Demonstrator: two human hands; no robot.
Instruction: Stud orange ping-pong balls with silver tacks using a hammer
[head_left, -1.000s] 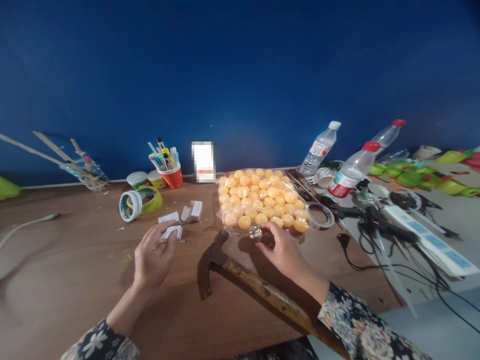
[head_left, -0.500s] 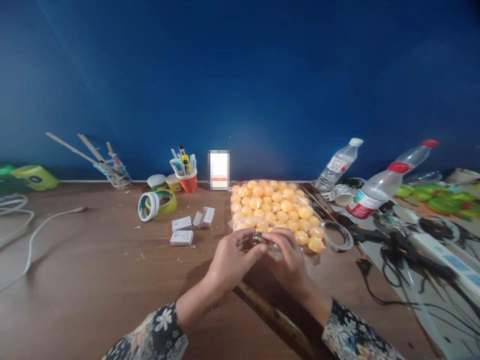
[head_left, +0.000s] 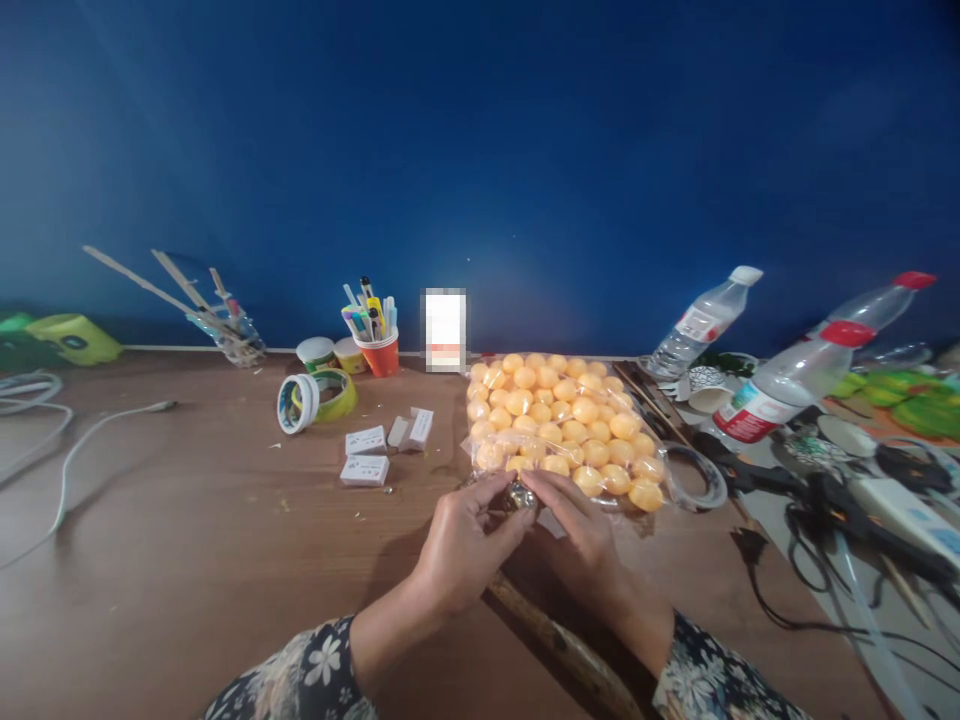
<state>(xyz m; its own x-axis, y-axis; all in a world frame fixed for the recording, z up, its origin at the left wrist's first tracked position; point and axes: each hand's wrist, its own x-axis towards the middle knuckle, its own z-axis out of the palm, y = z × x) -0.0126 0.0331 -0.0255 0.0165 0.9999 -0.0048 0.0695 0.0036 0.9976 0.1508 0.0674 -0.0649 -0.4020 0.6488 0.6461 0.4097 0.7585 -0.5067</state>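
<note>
Two bare hands in dark floral sleeves meet over a brown table (head_left: pixel 187 580), fingertips nearly touching, seen from the wearer's own viewpoint. Between them is a small, shiny metallic piece (head_left: pixel 519 497), its exact shape too small to make out. The left hand (head_left: pixel 466 545) pinches it between thumb and fingers from one side; the right hand (head_left: pixel 581 535) grips it from the other, its thumb mostly hidden. Just beyond both hands lies a clear plastic bag of orange balls (head_left: pixel 559 432). Below the hands, a worn wooden handle (head_left: pixel 562 640) slants toward the wearer, its far end hidden by the left hand. To the left of the left hand and a little farther away are small white boxes (head_left: pixel 365 471) lying close together; past them, a white tape roll (head_left: pixel 298 404) leans against a yellow one (head_left: pixel 337 395). Farther beyond the left hand, an orange cup (head_left: pixel 379 356) holds pens. To the right of the right hand, beside the bag, lies a ring of clear tape (head_left: pixel 716 490). Farther out on that side are a tilted bottle with a white cap (head_left: pixel 705 322), a red-capped bottle (head_left: pixel 780 395) and a white power strip (head_left: pixel 904 510).
</note>
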